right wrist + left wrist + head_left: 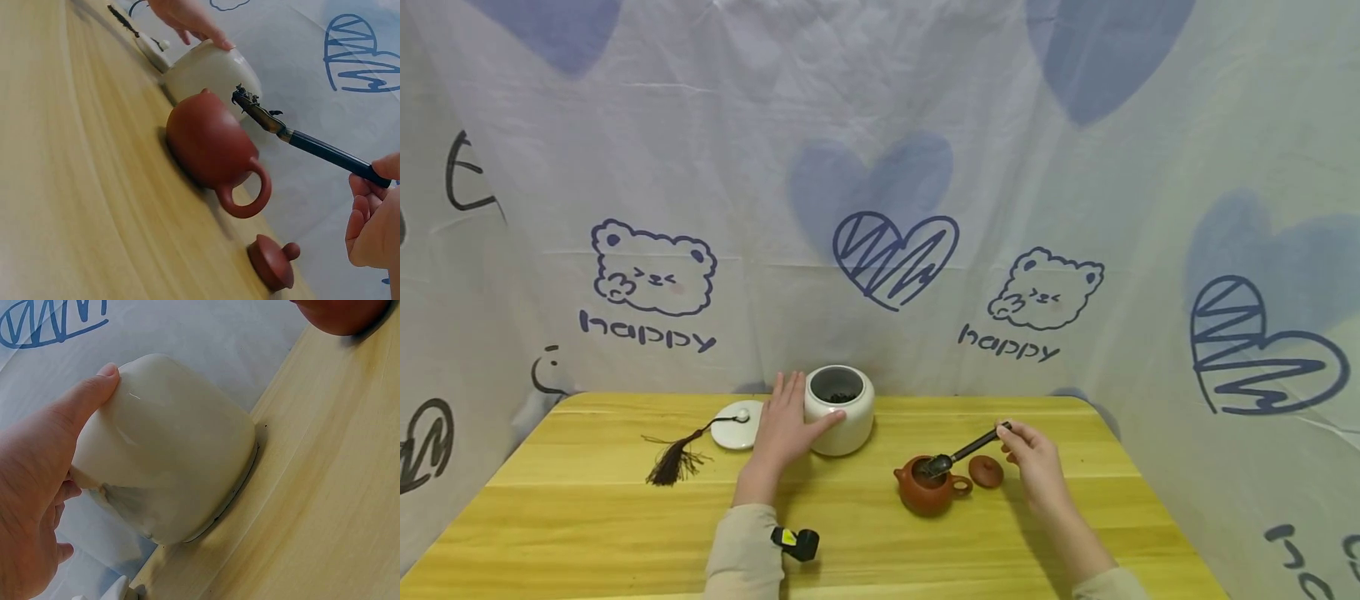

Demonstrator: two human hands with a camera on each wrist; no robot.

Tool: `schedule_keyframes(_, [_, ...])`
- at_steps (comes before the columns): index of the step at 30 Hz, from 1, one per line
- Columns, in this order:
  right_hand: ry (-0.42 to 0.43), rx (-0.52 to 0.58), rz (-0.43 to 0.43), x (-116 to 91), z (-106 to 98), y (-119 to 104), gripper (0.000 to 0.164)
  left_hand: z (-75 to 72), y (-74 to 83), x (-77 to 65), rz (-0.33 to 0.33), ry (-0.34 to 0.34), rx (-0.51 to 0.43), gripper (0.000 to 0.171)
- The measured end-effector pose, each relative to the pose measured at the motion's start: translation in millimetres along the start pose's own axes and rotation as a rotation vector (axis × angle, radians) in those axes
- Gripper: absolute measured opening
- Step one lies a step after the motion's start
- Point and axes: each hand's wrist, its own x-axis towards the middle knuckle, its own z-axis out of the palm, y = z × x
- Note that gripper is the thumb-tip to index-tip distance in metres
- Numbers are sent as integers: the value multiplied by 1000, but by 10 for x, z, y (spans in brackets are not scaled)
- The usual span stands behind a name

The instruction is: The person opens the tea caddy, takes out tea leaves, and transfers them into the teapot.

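A white ceramic jar (850, 429) with dark tea leaves inside stands uncovered at the back of the table. My left hand (786, 429) rests against its left side, fingers straight and thumb laid over the front near the rim. In my right hand (1033, 462) I pinch the end of a tea scoop's black handle (973, 444). The scoop slants down to the left, its head (936, 467) over the open mouth of a reddish-brown clay teapot (925, 497). Dark curled tea leaves (245, 97) lie on the scoop's head. Right of the teapot is its small knobbed lid (986, 472).
The jar's white lid (736, 429) lies left of my left hand, with a dark tassel (676, 462) trailing from its knob. A printed cloth (760, 167) hangs along the back and sides of the wooden table (587, 525).
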Motion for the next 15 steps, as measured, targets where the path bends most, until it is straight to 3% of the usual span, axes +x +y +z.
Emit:
schedule_keyframes(9, [15, -65, -17, 2, 38, 67, 41, 0, 1, 1, 6, -2, 1, 111])
schedule_keyframes(15, [22, -209, -141, -37, 93, 5, 36, -14, 0, 3, 3, 0, 3, 111])
